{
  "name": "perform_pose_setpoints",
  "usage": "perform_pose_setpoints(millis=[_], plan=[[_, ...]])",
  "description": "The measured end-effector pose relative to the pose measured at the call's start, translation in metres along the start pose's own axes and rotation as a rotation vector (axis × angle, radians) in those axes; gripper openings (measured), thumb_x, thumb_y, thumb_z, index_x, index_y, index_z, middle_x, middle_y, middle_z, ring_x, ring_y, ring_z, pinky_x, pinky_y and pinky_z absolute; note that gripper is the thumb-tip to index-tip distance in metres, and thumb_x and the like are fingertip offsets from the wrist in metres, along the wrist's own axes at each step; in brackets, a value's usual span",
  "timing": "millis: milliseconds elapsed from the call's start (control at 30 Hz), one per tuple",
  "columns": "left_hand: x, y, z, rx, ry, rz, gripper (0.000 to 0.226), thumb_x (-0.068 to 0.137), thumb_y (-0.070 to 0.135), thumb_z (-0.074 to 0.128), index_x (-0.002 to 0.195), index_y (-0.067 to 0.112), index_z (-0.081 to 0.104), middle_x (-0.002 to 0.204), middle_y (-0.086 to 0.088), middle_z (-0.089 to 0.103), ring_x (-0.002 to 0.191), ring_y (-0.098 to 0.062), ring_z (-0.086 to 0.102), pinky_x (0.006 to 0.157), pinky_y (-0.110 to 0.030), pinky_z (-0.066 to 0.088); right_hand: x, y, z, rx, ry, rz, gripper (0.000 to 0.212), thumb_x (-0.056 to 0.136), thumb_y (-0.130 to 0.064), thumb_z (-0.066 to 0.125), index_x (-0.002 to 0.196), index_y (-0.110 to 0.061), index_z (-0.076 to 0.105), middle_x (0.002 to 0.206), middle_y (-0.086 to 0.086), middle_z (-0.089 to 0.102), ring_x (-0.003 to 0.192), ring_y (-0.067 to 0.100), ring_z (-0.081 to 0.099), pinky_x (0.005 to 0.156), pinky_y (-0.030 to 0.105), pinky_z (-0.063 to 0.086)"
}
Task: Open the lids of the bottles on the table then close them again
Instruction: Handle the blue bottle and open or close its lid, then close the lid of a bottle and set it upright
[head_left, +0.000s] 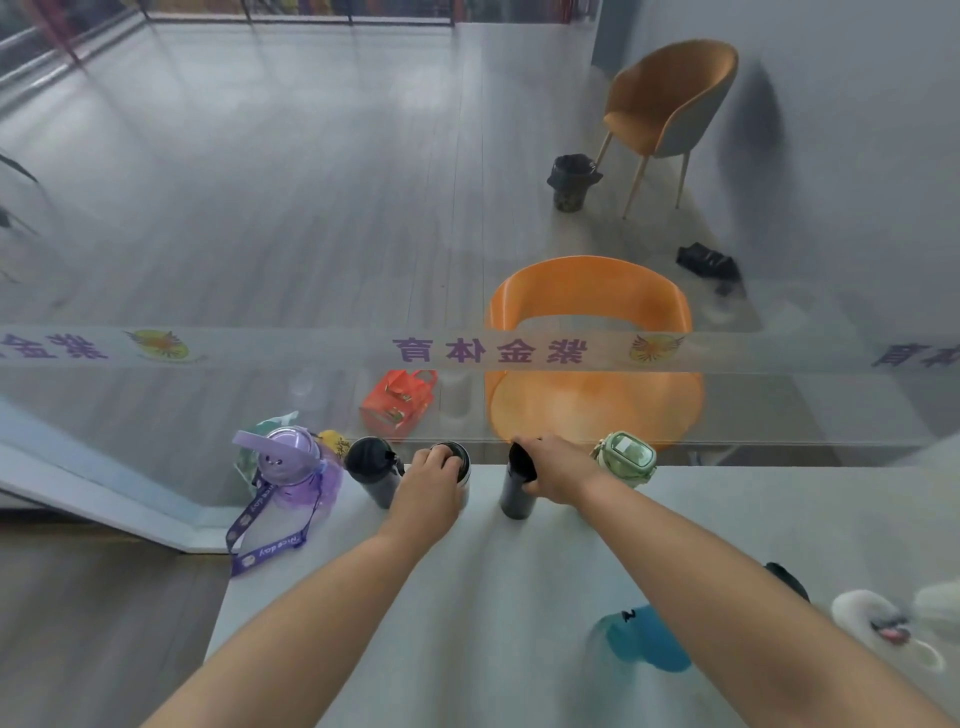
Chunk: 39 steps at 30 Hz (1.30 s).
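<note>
— Where do the bottles stand?
— In a row at the white table's (519, 597) far edge: purple jug (291, 473), black flask (375, 475), steel-bodied bottle (464, 480), slim black bottle (517, 491), green bottle (626, 458).
— And the hands?
— Left hand (431, 480) clamps the steel-bodied bottle's black lid (453, 453) from above; right hand (558, 467) grips the slim black bottle's top from its right side.

I count five bottles (517, 480) along the table's 12 o'clock edge, two hands (428, 483), two orange chairs (592, 358).

Soft even daylight, faint shadows; hazy reflections, wide-angle bending, blur toward edges.
</note>
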<state>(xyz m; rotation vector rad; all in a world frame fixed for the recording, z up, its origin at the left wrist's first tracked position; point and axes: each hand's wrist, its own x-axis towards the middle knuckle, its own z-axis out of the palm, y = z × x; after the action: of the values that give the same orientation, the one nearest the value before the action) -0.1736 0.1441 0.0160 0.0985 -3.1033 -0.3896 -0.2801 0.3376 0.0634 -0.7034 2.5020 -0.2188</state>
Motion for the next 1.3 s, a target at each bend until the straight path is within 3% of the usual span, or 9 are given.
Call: perform_pose_setpoints(millis=[267,400,567,700,800,933,1133,1300], plan=[[0.000,-0.004,0.000,0.019,-0.034,0.014,0.032,0.082,0.024,0.065,0.111,0.010,0.060,0.117,-0.010,0.057,0.102,-0.033,0.049,0.085,-0.045,0.049,0.004,-0.002,-0.003,0.000,-0.046,0.024,0.080,0.082,-0.031,0.074,0.150,-0.030,0.032,0.133,0.015,0.049,0.115,0.038,0.058,0.094,0.041,0.052],[0.004,0.005,-0.007,0.000,-0.030,0.048,0.041,0.082,0.029,0.065,0.119,0.014,0.053,0.122,-0.006,0.052,0.111,-0.032,0.046,0.092,-0.043,0.046,0.000,-0.002,-0.017,-0.010,-0.118,0.023,0.096,0.081,-0.038,0.077,0.155,-0.040,0.015,0.143,0.011,0.041,0.131,0.034,0.045,0.104,0.046,0.046],[0.027,0.038,-0.028,-0.136,-0.070,0.210,0.064,0.084,0.042,0.065,0.138,0.022,0.038,0.140,-0.005,0.043,0.127,-0.027,0.039,0.104,-0.043,0.039,-0.021,0.025,-0.055,-0.054,0.045,0.047,0.089,0.085,-0.043,0.073,0.154,-0.040,0.017,0.159,0.003,0.027,0.142,0.029,0.031,0.113,0.045,0.037],[0.040,0.069,-0.034,-0.110,-0.185,0.253,0.074,0.083,0.048,0.065,0.143,0.031,0.024,0.152,-0.005,0.026,0.135,-0.030,0.028,0.104,-0.050,0.040,-0.044,0.062,-0.058,-0.071,0.095,0.228,0.091,0.082,-0.050,0.073,0.153,-0.041,0.017,0.163,0.007,0.021,0.147,0.033,0.024,0.119,0.049,0.027],[0.045,0.081,-0.029,-0.042,-0.245,0.254,0.072,0.085,0.043,0.065,0.143,0.032,0.024,0.154,-0.008,0.022,0.136,-0.034,0.024,0.103,-0.052,0.040,-0.051,0.080,-0.047,0.014,0.042,0.290,0.090,0.083,-0.044,0.074,0.154,-0.038,0.019,0.160,0.010,0.024,0.142,0.036,0.034,0.115,0.048,0.035],[0.048,0.087,-0.025,-0.031,-0.270,0.206,0.064,0.088,0.031,0.062,0.143,0.027,0.029,0.150,-0.011,0.027,0.131,-0.037,0.031,0.104,-0.049,0.039,-0.051,0.090,-0.028,0.164,0.047,0.289,0.077,0.085,-0.030,0.074,0.149,-0.033,0.031,0.142,0.013,0.039,0.120,0.036,0.054,0.101,0.044,0.049],[0.050,0.088,-0.021,-0.071,-0.254,0.193,0.056,0.088,0.025,0.062,0.138,0.022,0.037,0.138,-0.009,0.039,0.119,-0.033,0.043,0.096,-0.046,0.045,-0.047,0.090,-0.023,0.193,0.093,0.249,0.072,0.084,-0.029,0.074,0.146,-0.031,0.038,0.133,0.012,0.043,0.111,0.034,0.058,0.096,0.043,0.052],[0.052,0.090,-0.020,-0.079,-0.251,0.186,0.058,0.087,0.026,0.063,0.140,0.023,0.037,0.138,-0.008,0.040,0.119,-0.032,0.044,0.097,-0.047,0.046,-0.048,0.091,-0.021,0.171,0.098,0.229,0.072,0.084,-0.031,0.076,0.146,-0.029,0.040,0.131,0.012,0.047,0.115,0.033,0.056,0.097,0.039,0.050]])
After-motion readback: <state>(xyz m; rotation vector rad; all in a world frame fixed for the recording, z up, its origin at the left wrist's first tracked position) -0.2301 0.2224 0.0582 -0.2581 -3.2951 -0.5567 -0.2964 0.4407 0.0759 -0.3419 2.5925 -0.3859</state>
